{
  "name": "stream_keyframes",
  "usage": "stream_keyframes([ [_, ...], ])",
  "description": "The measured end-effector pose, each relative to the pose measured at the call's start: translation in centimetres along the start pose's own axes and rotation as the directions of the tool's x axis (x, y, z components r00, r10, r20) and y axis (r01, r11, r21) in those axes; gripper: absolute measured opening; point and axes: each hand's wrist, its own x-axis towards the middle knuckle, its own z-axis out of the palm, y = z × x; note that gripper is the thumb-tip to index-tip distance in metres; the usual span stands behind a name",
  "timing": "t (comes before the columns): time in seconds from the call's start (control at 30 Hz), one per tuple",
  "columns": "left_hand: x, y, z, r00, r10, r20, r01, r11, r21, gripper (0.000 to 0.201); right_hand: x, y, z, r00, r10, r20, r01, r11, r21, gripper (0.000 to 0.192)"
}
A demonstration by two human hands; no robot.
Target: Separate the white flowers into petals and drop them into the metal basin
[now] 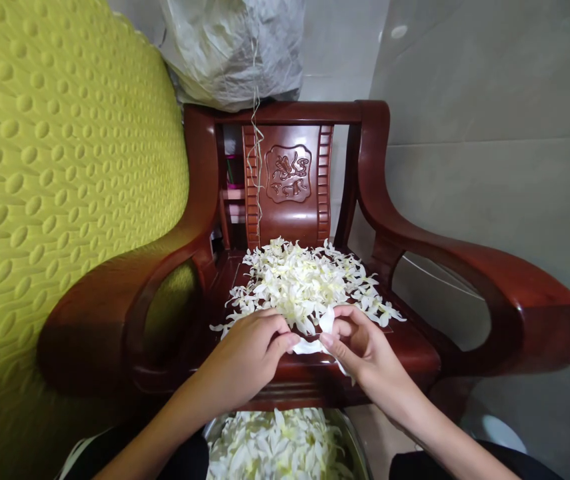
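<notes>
A white flower [307,347] is pinched between the fingertips of the left hand [252,350] and right hand [367,353]. Just beyond the fingers, loose blossoms [297,280] heap a chair's seat [409,353]; below them, a bowl [361,448] holds more. Farthest off, a bag [237,60], contents hidden, tops the backrest [289,210].

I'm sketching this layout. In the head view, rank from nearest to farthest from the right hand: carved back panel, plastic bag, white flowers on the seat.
1. White flowers: on the seat, just beyond the right hand.
2. Carved back panel: past the flowers, centre.
3. Plastic bag: above, toward upper left.
</notes>
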Motion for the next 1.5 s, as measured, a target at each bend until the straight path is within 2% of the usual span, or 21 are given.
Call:
stream_keyframes([
  [0.13,-0.2,0.1,0.2,0.997,0.047,0.063,-0.047,0.999,0.005,0.027,0.0,-0.2,0.2,0.998,-0.022,-0.052,0.023,0.999,0.033,0.035],
  [0.23,-0.2,0.3,0.2,0.998,0.048,0.045,-0.051,0.997,0.059,0.027,0.1,-0.4,0.2,0.997,-0.034,-0.068,0.039,0.996,0.076,0.036],
  [0.33,-0.2,0.5,0.1,0.995,0.068,0.077,-0.068,0.998,0.0,0.03,0.0,-0.7,0.3,0.997,-0.029,-0.077,0.035,0.995,0.089,0.036],
  [0.4,-0.2,0.6,0.0,0.994,0.098,0.055,-0.096,0.995,-0.04,0.029,-0.1,-1.0,0.3,0.999,-0.014,-0.047,0.019,0.994,0.108,0.035],
  [0.5,-0.1,0.6,-0.1,0.992,0.128,0.002,-0.128,0.992,-0.019,0.026,-0.3,-1.2,0.3,0.997,0.009,0.078,-0.023,0.983,0.183,0.039],
  [0.57,-0.1,0.5,0.0,0.991,0.133,0.01,-0.133,0.991,-0.019,0.026,-0.4,-1.2,0.3,0.992,0.035,0.122,-0.059,0.979,0.197,0.042],
  [0.7,-0.2,0.5,0.0,0.992,0.115,0.056,-0.109,0.989,-0.102,0.022,-0.3,-1.3,0.3,0.995,0.086,0.057,-0.095,0.981,0.168,0.036],
  [0.87,-0.1,0.2,-0.4,0.99,0.1,0.097,-0.082,0.982,-0.169,0.016,-0.3,-1.6,0.2,0.998,0.051,0.024,-0.054,0.987,0.154,0.03],
  [1.07,0.2,0.4,-0.1,0.992,0.126,0.028,-0.123,0.989,-0.078,0.018,-0.5,-1.3,0.1,0.996,0.05,0.07,-0.057,0.993,0.105,0.03],
  [1.2,0.0,0.7,0.1,0.988,0.143,0.056,-0.134,0.981,-0.137,0.014,-0.9,-1.3,0.3,0.994,0.065,0.083,-0.073,0.993,0.096,0.031],
  [1.3,0.0,0.3,0.1,0.993,0.095,0.072,-0.089,0.992,-0.09,0.016,-1.1,-1.4,0.5,0.989,0.093,0.118,-0.108,0.986,0.129,0.033],
  [1.5,0.7,-0.2,0.2,0.995,0.077,0.064,-0.077,0.997,-0.001,0.018,-0.4,-1.2,0.2,0.983,0.178,0.038,-0.181,0.977,0.113,0.034],
])
